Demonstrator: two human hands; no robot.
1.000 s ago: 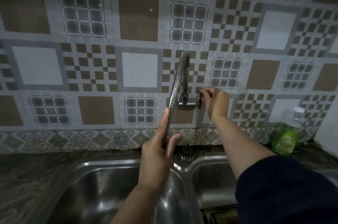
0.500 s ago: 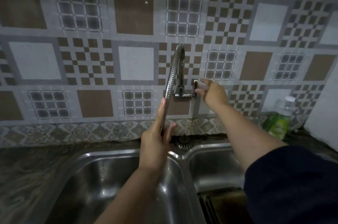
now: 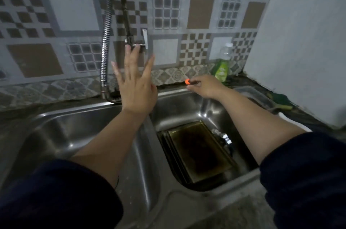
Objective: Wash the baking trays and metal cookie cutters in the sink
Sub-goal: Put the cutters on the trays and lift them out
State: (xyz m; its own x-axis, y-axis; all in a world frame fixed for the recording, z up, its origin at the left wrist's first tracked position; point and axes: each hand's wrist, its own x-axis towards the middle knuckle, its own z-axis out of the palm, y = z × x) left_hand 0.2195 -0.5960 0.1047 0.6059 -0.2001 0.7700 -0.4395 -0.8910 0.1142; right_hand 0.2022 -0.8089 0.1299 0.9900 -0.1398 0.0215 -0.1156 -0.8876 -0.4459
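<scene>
left hand point(image 3: 135, 86) raised over the divider of the sink point(image 3: 142, 146), fingers straight and spread, wet, holding nothing. just left of its little finger, the coiled tap hose point(image 3: 104, 49), hanging down to the sink's back edge; apart from the hand, not touched. beyond the fingertips, the tap handle point(image 3: 145, 39) on the tiled wall point(image 3: 71, 8), whether touched or only behind them, impossible to tell.

right hand point(image 3: 205, 86) reached to the back rim of the right basin, fingers curled, pinching a small dark thing with an orange tip point(image 3: 187, 81); what it was, too small to tell. just beyond that hand, a green soap bottle point(image 3: 222, 67) against the wall. right of the wrist, a clear plastic tub point(image 3: 250, 93) and a green sponge point(image 3: 280, 98) on the counter, hemmed in by a white side wall point(image 3: 303, 41).

below the right forearm, baking trays point(image 3: 196, 152) stacked flat on the floor of the right basin, filling most of it, their right edge close to the basin wall. beside that edge, small shiny metal pieces point(image 3: 223, 138), shape unclear. left basin under the left forearm, bare steel showing wide.
</scene>
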